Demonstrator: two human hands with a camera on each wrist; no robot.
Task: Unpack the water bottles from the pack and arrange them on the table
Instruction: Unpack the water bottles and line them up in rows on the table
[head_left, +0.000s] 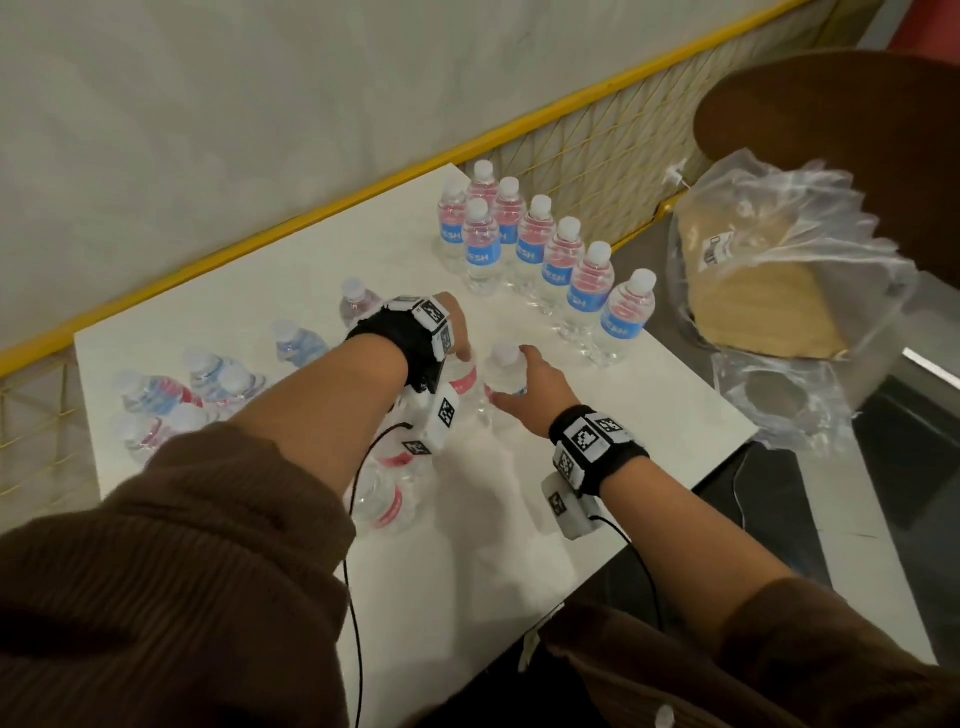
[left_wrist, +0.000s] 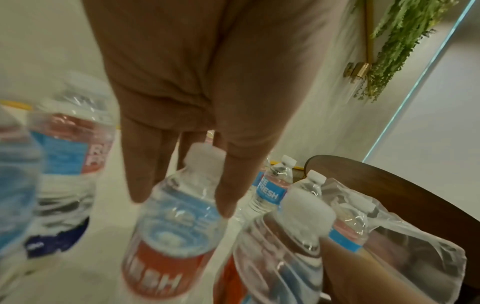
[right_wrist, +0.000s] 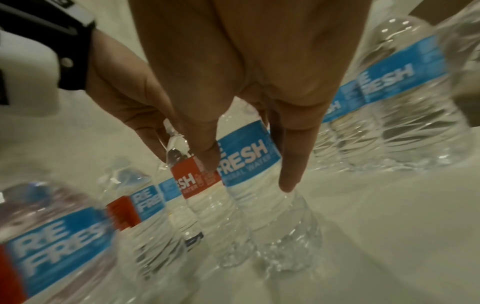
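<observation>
Brown sleeve (head_left: 171, 545), right hand (head_left: 530, 384) gripping bottle (head_left: 504, 371)

bottles (head_left: 583, 283): clear, blue-red labels, white caps | table (head_left: 649, 415): white | rail (head_left: 311, 213): yellow | sleeves (head_left: 171, 571): brown

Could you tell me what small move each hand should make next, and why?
Probably lift both bottles and carry them toward the upright row at the table's far right. The right hand grips one upright bottle near its neck, the left hand grips another, and both stand apart from that row.
</observation>
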